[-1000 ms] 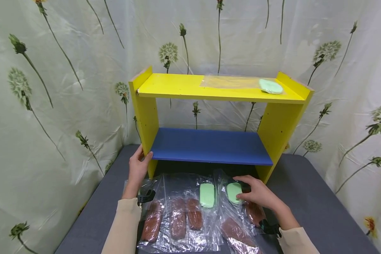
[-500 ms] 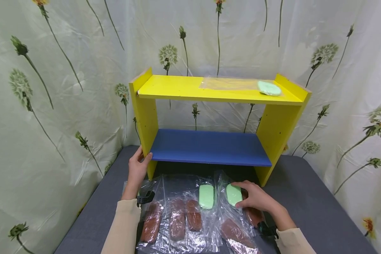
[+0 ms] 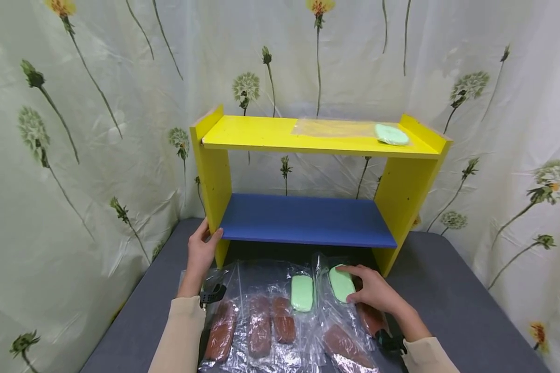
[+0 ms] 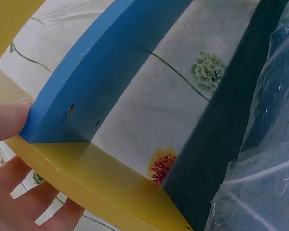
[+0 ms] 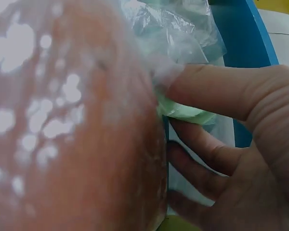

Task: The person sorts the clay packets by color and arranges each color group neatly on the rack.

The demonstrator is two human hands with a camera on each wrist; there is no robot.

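Observation:
My left hand (image 3: pixel 203 254) grips the lower left side panel of a yellow shelf unit (image 3: pixel 261 132). In the left wrist view, the thumb (image 4: pixel 9 118) lies by the corner of the blue shelf (image 4: pixel 86 72), with fingers behind the yellow panel. My right hand (image 3: pixel 378 290) pinches a light green rounded bar (image 3: pixel 341 283), like soap, inside a clear plastic bag (image 3: pixel 324 269). In the right wrist view, the thumb (image 5: pixel 216 89) presses the bag near the green bar (image 5: pixel 188 111). A brown wrapped block (image 5: pixel 77 120) fills the left there. Another green bar (image 3: pixel 302 292) lies left of it.
Several brown blocks (image 3: pixel 260 326) in clear bags lie on the dark grey table (image 3: pixel 452 311) before the unit. On the top yellow shelf sits a bagged green bar (image 3: pixel 391 134). A flower-patterned curtain (image 3: pixel 98 171) hangs behind.
My right hand has moved slightly left and its fingers have drawn in on the green bar, which now tilts a little. My left hand keeps its grip on the panel. The head view has shifted slightly.

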